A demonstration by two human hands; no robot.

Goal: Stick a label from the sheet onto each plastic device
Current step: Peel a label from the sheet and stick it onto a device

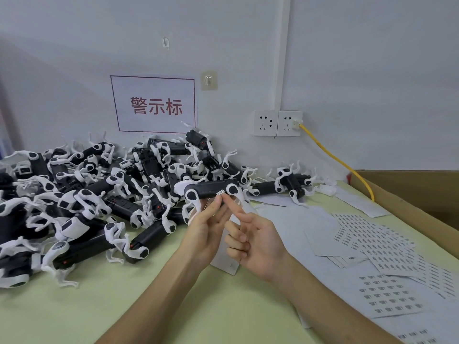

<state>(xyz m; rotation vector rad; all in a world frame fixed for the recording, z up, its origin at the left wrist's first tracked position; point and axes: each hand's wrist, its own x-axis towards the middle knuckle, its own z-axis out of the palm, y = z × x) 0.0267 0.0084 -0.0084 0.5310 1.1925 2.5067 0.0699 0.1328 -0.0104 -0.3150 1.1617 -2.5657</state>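
Device crosswise, long axis left-right, left hand grasping it, right hand forefinger straight, pressing label

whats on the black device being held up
A small white label on the device, beside the index fingertip of the right hand. The left hand covers its underside.

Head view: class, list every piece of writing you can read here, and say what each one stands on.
"警示标", in red, on the wall sign.
Print on the label stuck to the device in the left hand: too small to read.
Rows of print on the label sheets: too small to read.
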